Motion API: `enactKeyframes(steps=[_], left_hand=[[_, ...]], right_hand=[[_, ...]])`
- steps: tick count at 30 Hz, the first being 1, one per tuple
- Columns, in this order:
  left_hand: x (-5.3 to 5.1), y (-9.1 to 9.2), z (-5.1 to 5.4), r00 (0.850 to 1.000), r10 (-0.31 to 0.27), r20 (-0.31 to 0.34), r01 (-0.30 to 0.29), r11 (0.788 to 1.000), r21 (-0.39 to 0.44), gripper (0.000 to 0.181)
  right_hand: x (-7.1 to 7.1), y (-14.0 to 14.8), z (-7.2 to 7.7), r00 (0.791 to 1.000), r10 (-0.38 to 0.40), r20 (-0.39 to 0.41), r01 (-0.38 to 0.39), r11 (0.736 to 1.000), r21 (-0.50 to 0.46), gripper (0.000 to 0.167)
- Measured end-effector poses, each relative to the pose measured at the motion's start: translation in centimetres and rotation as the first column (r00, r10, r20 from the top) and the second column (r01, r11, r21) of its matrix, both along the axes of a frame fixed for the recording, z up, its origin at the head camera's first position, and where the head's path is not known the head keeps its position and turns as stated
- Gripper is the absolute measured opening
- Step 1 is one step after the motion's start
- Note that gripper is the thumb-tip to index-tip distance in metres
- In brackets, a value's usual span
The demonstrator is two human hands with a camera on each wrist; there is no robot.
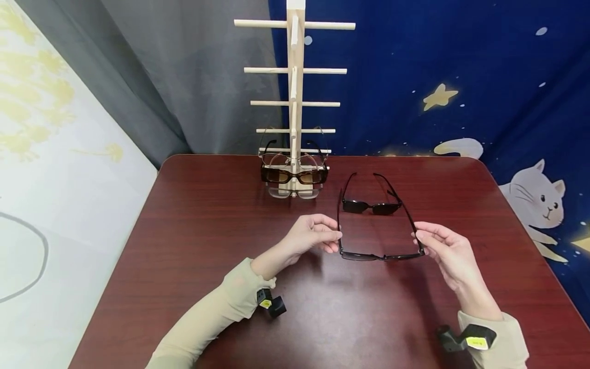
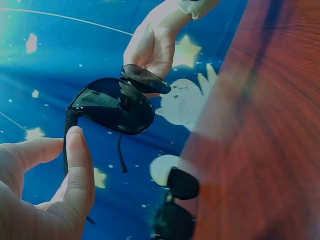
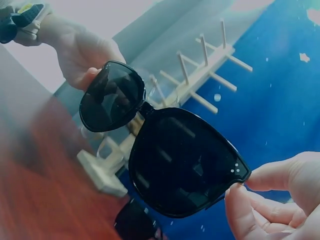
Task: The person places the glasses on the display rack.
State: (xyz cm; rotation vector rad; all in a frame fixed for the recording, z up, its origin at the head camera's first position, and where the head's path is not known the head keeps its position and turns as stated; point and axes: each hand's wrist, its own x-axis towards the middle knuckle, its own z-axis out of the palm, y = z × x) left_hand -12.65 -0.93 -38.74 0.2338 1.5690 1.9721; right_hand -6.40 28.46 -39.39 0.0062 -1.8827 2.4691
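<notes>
Both hands hold a pair of black sunglasses [image 1: 361, 257] above the table, its temples unfolded and pointing toward the back. My left hand [image 1: 313, 233] pinches the left temple close to the hinge. At the right hinge, my right hand [image 1: 444, 251] pinches the frame between thumb and fingers. The right wrist view shows the large dark lenses [image 3: 182, 160] facing the camera, with small pale dots at the outer corner. Just beyond them a second pair of dark sunglasses [image 1: 384, 209] lies on the table with its temples open.
Behind stands a wooden eyewear rack [image 1: 296, 56] with several crossbars. Its lower bars carry brown-lensed dark-framed sunglasses [image 1: 278, 177], clear-lensed glasses [image 1: 278, 193] below and thin wire-framed glasses above. A grey curtain [image 1: 221, 77] and a blue patterned cloth [image 1: 392, 66] hang behind the reddish-brown table [image 1: 207, 195].
</notes>
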Motion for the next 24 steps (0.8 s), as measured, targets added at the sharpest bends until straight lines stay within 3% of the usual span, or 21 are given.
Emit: enactKeyframes(steps=[9,24], left_hand=[[-0.5,-1.3,3.4,0.997,0.037,-0.061,-0.036,0.999,0.030,0.015],[-0.7,-3.6,7.5,0.980,0.126,-0.154,-0.118,0.991,0.055,0.019]], right_hand=[[-1.2,-1.6,3.7,0.999,0.002,-0.049,-0.004,1.000,-0.022,0.027],[-3.6,-3.8,7.4,0.993,0.029,-0.113,-0.031,0.999,-0.021,0.023]])
